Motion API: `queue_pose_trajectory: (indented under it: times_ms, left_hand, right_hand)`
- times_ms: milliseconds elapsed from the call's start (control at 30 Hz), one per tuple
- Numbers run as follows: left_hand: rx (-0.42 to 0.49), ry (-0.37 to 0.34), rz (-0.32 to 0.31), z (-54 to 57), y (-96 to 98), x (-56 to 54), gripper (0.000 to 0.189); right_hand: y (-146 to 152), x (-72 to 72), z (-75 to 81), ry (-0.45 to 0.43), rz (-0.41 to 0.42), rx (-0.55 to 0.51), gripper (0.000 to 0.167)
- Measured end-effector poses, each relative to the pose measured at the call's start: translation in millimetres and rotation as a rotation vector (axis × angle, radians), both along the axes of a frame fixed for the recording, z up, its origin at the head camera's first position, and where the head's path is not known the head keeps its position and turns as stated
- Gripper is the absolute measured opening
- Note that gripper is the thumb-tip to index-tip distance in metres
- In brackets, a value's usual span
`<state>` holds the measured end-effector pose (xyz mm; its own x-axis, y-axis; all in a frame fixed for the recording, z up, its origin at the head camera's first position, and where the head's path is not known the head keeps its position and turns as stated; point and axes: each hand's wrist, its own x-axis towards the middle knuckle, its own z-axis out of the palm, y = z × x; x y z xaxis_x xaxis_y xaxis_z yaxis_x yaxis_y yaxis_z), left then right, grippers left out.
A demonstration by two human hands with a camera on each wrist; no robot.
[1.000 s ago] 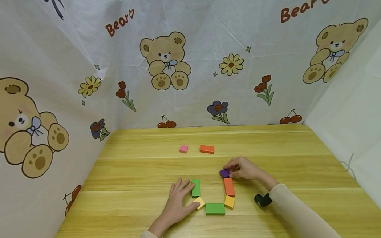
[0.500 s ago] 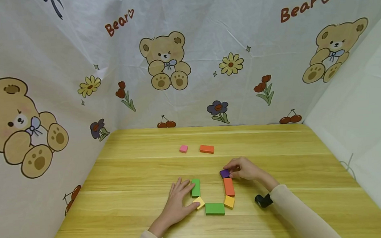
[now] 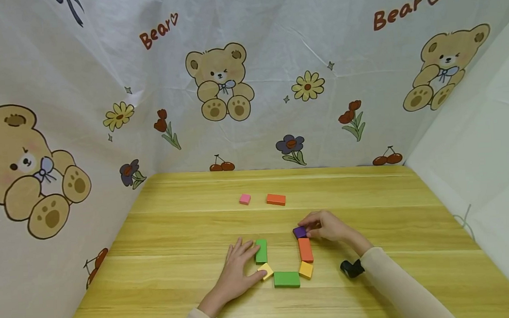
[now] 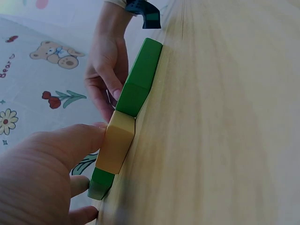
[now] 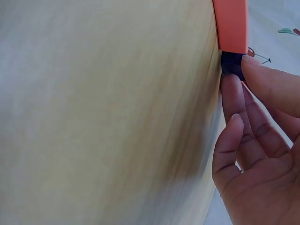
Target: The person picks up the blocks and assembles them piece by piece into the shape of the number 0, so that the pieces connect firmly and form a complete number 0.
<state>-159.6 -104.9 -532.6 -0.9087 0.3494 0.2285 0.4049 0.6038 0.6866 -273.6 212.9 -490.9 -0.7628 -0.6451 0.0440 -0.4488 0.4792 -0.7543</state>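
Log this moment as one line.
left hand: touching pale yellow block | right hand: pinching purple block | pink block: left of farther orange block

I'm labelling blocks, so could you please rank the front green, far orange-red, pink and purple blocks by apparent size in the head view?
Front green block
Far orange-red block
Pink block and purple block: too alike to rank; right hand overlaps purple.

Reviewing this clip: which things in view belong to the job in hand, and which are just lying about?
In the job:
purple block, pinched by the right hand
pale yellow block, touched by the left hand
upright orange block
left green block
near green block
deep yellow block

Lying apart, perhaps spare:
pink block
far orange block
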Motion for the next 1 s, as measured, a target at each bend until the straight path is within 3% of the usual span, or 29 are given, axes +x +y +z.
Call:
queue_pose_trajectory:
  times_ms: [167, 567, 767, 1000]
  left_hand:
    - [-0.005, -0.005, -0.001, -0.1, -0.2, 0.1, 0.065]
    - [0.000, -0.011, -0.001, -0.5, -0.5, 0.3, 0.065]
    - [0.001, -0.007, -0.003, -0.5, -0.7, 0.3, 0.065]
    - [0.005, -0.008, -0.006, 0.0, -0.5, 0.3, 0.065]
  right_hand:
    - [1, 3.6, -0.8, 0.030, -0.024, -0.021, 0.032]
    - [-3, 37.1, 10.4, 0.119, -0.291, -0.115, 0.039]
    - [-5, 55.3, 8.9, 0.150, -0.350, -0.148, 0.043]
    - [-5, 69.0, 0.7, 0.165, -0.362, -0.170, 0.046]
